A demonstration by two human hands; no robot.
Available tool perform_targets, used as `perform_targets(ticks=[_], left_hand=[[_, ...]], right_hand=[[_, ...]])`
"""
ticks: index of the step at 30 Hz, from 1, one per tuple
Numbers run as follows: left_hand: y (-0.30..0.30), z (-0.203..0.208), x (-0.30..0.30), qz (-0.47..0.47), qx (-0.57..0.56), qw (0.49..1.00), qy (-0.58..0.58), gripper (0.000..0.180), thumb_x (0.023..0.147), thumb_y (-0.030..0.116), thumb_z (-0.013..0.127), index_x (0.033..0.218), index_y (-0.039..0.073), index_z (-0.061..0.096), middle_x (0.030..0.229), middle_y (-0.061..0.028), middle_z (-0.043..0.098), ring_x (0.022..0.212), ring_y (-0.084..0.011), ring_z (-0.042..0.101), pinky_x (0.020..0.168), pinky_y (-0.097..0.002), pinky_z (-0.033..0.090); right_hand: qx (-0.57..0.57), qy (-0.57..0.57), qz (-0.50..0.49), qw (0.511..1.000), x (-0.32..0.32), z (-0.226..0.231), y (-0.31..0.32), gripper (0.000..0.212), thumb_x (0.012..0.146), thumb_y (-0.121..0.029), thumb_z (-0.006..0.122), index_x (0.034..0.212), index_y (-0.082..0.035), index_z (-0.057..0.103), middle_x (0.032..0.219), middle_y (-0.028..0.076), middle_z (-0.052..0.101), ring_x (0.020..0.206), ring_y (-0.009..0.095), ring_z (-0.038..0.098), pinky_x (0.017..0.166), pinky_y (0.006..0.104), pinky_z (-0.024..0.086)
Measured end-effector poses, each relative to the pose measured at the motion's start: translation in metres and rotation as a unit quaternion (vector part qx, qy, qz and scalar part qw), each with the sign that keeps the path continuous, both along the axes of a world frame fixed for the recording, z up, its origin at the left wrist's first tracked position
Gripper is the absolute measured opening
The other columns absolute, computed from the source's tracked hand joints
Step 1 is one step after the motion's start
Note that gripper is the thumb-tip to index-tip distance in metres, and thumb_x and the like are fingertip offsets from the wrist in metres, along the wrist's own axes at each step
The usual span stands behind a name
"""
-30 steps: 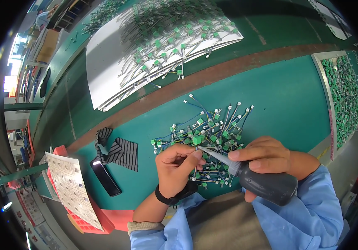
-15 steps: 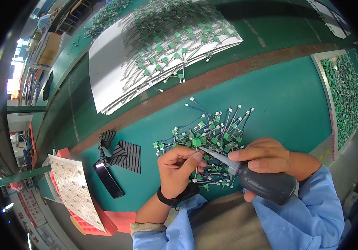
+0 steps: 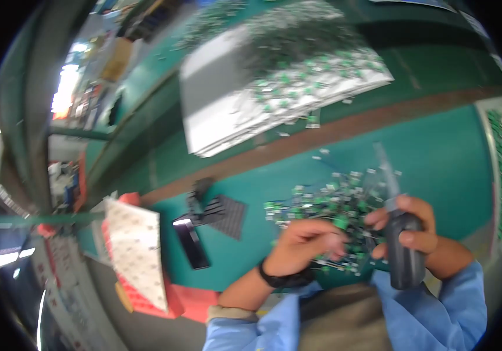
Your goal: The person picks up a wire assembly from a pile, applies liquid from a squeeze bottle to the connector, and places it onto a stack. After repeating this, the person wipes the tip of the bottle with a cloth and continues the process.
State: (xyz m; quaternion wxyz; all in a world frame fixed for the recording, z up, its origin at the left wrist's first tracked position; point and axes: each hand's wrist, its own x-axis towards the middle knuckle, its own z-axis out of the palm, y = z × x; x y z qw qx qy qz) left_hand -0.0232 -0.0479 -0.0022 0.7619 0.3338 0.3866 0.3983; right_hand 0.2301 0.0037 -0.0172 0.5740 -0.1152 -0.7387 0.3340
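Observation:
My right hand is wrapped round a dark grey squeeze bottle, its long pale nozzle pointing up and away from me. My left hand, with a black band at the wrist, has its fingers pinched at a green connector with wires; motion blur smears the fingertips. Beneath and beyond both hands spreads a loose pile of small wired connectors, green blocks and white plugs mixed, on the green table mat. The nozzle tip stands apart from the connector in my left hand.
Left of the pile lie a phone and a striped cloth. A printed sheet leans on a red crate. White boards carry many connectors at the back. A tray full of green parts stands at right.
The bottle's nozzle has swung from the connector in my left hand to point upward. My hands have drawn apart slightly, and the whole view has shifted, with things now farther right.

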Motion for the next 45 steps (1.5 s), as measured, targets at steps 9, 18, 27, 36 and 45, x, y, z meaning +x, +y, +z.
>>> perform_targets(ticks=[9,18,27,36,45], left_hand=[[-0.001,0.001,0.007,-0.096,0.002,0.994,-0.05,0.02,0.101,0.011,0.06,0.106,-0.006,0.069,0.083,-0.0091,0.071,0.077,-0.0135,0.067,0.073,-0.0264,0.051],[-0.001,-0.005,0.005,-0.131,-0.027,0.988,-0.079,0.022,0.103,0.014,0.059,0.109,-0.005,0.068,0.086,-0.0089,0.071,0.077,-0.013,0.067,0.072,-0.0265,0.053],[-0.009,-0.01,0.016,0.019,0.0,0.999,0.048,0.018,0.103,0.007,0.055,0.108,-0.005,0.067,0.095,-0.0144,0.073,0.082,-0.0179,0.07,0.073,-0.0308,0.058],[0.001,-0.01,0.011,0.089,0.008,0.993,0.079,0.021,0.104,0.011,0.053,0.107,-0.006,0.065,0.088,-0.0149,0.072,0.075,-0.0212,0.07,0.071,-0.0315,0.057],[-0.003,-0.011,0.015,0.078,0.03,0.995,0.062,0.02,0.105,0.013,0.054,0.106,-0.004,0.064,0.09,-0.0135,0.073,0.079,-0.0186,0.07,0.074,-0.03,0.056]], right_hand=[[-0.05,-0.119,0.035,0.991,-0.007,0.008,0.007,0.058,0.074,0.009,0.081,0.121,-0.013,0.057,0.139,0.027,0.049,0.093,0.029,0.072,0.077,0.0371,0.062],[-0.109,-0.075,0.046,0.99,-0.014,0.01,0.005,0.052,0.079,0.006,0.078,0.119,-0.015,0.053,0.134,0.026,0.05,0.085,0.025,0.07,0.072,0.0335,0.061],[-0.07,-0.047,-0.064,0.994,-0.004,-0.011,-0.009,0.061,0.08,-0.004,0.083,0.129,-0.015,0.048,0.138,0.028,0.049,0.086,0.026,0.068,0.07,0.0336,0.059],[0.056,-0.024,-0.002,0.998,0.001,0.009,0.007,0.081,0.074,-0.049,0.088,0.126,-0.004,0.045,0.116,0.024,0.067,0.07,0.021,0.068,0.055,0.0282,0.054],[0.056,-0.068,0.011,0.996,0.0,0.01,0.005,0.079,0.076,-0.049,0.086,0.126,-0.005,0.045,0.117,0.023,0.067,0.069,0.02,0.068,0.054,0.0288,0.055]])
